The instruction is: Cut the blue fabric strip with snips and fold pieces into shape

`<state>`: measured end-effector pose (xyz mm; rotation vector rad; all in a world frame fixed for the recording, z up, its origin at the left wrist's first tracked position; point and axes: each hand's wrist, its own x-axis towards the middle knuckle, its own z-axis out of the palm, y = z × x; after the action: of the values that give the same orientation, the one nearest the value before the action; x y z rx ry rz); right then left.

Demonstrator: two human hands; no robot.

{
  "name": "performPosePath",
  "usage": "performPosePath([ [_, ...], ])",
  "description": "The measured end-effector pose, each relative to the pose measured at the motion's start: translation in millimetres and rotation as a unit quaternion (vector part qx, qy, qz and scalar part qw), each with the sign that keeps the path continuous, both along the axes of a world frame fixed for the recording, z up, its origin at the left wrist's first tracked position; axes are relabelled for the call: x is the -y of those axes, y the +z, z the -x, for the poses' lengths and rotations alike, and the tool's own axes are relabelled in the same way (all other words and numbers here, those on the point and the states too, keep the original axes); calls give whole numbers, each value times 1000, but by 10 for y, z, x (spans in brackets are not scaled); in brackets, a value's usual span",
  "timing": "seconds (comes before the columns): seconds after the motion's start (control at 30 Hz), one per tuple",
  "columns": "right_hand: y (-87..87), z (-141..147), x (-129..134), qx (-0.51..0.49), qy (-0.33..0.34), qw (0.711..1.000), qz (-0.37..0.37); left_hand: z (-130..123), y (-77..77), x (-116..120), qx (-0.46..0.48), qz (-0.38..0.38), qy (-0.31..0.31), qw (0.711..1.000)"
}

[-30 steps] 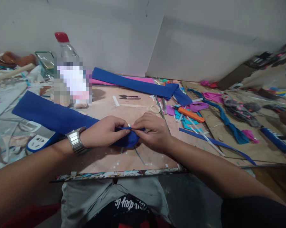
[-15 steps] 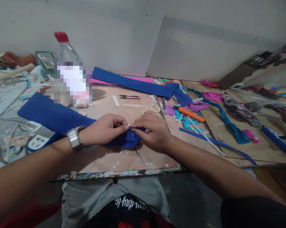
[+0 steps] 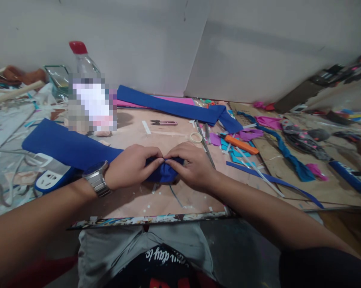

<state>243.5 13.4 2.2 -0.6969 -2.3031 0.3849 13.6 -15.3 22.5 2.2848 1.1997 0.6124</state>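
Note:
A long blue fabric strip (image 3: 69, 142) runs from the left of the table in under both hands, where its end is gathered into folds. My left hand (image 3: 135, 166), with a metal watch (image 3: 96, 178) at the wrist, pinches the gathered cloth between thumb and fingers. Close against it, my right hand (image 3: 192, 164) grips the same cloth, thumb tip beside the left thumb tip. The fingers curl behind the fabric and are partly hidden. Thread snips (image 3: 164, 123) lie on the board beyond the hands.
A second blue strip (image 3: 168, 108) stretches along the back. To the right lie an orange cutter (image 3: 242, 144), a tape ring (image 3: 196, 137), a narrow blue strip (image 3: 273, 180) and cloth scraps. A red-capped bottle (image 3: 88, 64) and a white-and-blue power strip (image 3: 50, 180) stand left.
My thumbs have come together and press down on the cloth. The folded end is tucked in smaller, and my left wrist has turned slightly.

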Motion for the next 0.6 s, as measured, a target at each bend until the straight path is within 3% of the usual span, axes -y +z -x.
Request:
performPosePath([
  [0.17,7,-2,0,-4,-4,1000,-22,10,31,-22,45,48,-10,998],
  [0.6,21,-2,1,-17,-7,999,-39,8,41,-23,73,72,-12,995],
])
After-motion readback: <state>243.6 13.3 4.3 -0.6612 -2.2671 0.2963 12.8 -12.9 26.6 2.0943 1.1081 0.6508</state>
